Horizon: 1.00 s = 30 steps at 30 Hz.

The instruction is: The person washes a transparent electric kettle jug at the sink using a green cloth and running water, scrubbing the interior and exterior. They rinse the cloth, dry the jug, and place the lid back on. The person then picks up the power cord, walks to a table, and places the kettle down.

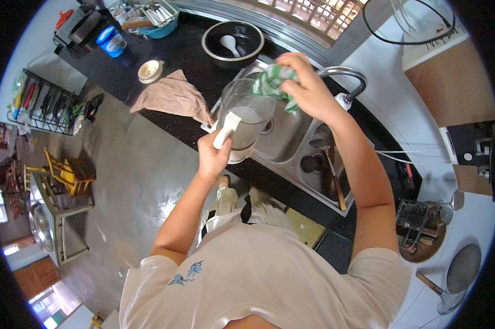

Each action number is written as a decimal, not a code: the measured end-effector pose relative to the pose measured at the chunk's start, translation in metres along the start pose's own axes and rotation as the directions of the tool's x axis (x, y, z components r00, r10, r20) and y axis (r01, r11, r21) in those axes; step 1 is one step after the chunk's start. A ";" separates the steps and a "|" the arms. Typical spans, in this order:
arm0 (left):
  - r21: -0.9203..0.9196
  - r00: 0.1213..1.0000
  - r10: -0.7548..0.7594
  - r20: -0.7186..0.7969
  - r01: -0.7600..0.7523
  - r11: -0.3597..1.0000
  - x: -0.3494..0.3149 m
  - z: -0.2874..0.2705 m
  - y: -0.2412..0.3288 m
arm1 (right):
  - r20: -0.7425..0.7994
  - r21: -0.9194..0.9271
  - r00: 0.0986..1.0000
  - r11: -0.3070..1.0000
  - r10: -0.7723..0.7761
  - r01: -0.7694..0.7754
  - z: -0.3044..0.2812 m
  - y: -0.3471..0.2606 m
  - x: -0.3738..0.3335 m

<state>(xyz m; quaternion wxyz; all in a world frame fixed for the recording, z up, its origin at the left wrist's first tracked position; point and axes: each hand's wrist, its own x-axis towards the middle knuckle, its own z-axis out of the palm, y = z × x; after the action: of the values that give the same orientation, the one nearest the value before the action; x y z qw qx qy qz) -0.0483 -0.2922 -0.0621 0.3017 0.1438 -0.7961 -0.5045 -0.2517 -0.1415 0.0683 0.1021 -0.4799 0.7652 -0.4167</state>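
A clear blender jar [246,125] with a white handle and white base is tilted over the near edge of the sink. My left hand [213,156] is closed round its handle. My right hand [307,88] grips a green-and-white cloth [270,82] at the jar's far rim; whether the cloth touches the rim I cannot tell. Left of the jar, a brownish-pink towel [173,97] lies spread on the black counter, with a small round cream lid [150,71] beside it.
Behind the jar stands a black bowl [212,41] holding a white spoon. The steel sink [285,137] has a curved faucet [340,71] at its far side and a wooden-handled utensil [336,181] in its right basin. A blue tub [111,42] sits at the back left.
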 end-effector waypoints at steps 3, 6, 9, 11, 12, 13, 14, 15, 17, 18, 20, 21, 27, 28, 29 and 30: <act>-0.052 0.991 -0.131 0.031 0.132 0.990 0.002 0.002 0.000 | -0.249 -0.098 0.963 0.987 0.100 -0.128 -0.015 0.043 -0.051; -0.075 0.973 -0.229 0.027 0.231 0.970 0.000 -0.001 -0.001 | -0.188 -0.125 0.930 0.931 0.317 -0.342 -0.007 0.091 -0.110; -0.046 0.963 -0.267 0.034 0.268 0.962 0.001 -0.001 -0.009 | -0.198 0.116 0.892 0.914 0.406 -0.390 0.036 0.178 -0.176; -0.046 0.967 -0.254 0.035 0.255 0.966 0.001 -0.002 -0.012 | 0.003 0.300 0.786 0.750 0.618 -0.590 0.053 0.198 -0.196; -0.043 0.968 -0.250 0.028 0.251 0.967 -0.001 -0.003 -0.012 | 0.110 0.443 0.677 0.574 0.728 -0.689 0.060 0.195 -0.199; -0.028 0.969 -0.245 0.027 0.246 0.969 0.001 -0.002 -0.007 | 0.188 0.631 0.642 0.409 0.744 -0.659 0.067 0.205 -0.208; -0.056 0.966 -0.255 0.033 0.256 0.965 0.002 -0.001 -0.007 | 0.274 0.775 0.616 0.209 0.739 -0.596 0.075 0.217 -0.216; -0.084 0.964 -0.264 0.038 0.267 0.960 0.002 0.000 -0.009 | 0.248 0.666 0.551 0.273 0.796 -0.694 0.079 0.228 -0.226; -0.106 0.958 -0.284 0.035 0.286 0.952 0.001 -0.002 -0.012 | 0.160 0.400 0.443 0.353 0.882 -0.846 0.086 0.242 -0.238; -0.106 0.955 -0.294 0.032 0.296 0.949 0.001 -0.001 -0.012 | 0.113 0.238 0.469 0.435 0.876 -0.869 0.088 0.250 -0.244; -0.093 0.951 -0.309 0.019 0.310 0.946 0.000 -0.001 -0.013 | 0.037 -0.109 0.541 0.541 0.841 -0.834 0.096 0.263 -0.254; -0.087 0.956 -0.291 0.031 0.293 0.952 -0.001 -0.002 -0.019 | 0.037 -0.097 0.519 0.520 0.854 -0.849 0.103 0.265 -0.255; -0.094 0.954 -0.292 0.059 0.297 0.950 -0.004 -0.009 -0.017 | -0.347 -0.078 0.408 0.408 0.844 -0.910 0.137 0.255 -0.241; -0.095 0.952 -0.300 0.062 0.305 0.948 -0.008 -0.014 -0.017 | -0.375 -0.064 0.566 0.589 0.734 -0.806 0.142 0.250 -0.230; -0.099 0.949 -0.306 0.071 0.312 0.945 -0.011 -0.017 -0.018 | -0.409 -0.053 0.692 0.741 0.595 -0.669 0.142 0.235 -0.216; -0.102 0.946 -0.313 0.079 0.320 0.942 -0.014 -0.020 -0.019 | -0.443 -0.047 0.784 0.863 0.434 -0.504 0.144 0.219 -0.201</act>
<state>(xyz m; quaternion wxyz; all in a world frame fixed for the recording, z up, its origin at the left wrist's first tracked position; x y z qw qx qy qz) -0.0268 -0.3078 -0.0779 0.1997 0.2370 -0.7415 -0.5952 -0.2102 -0.0123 -0.2328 -0.0029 -0.1801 0.8954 -0.4071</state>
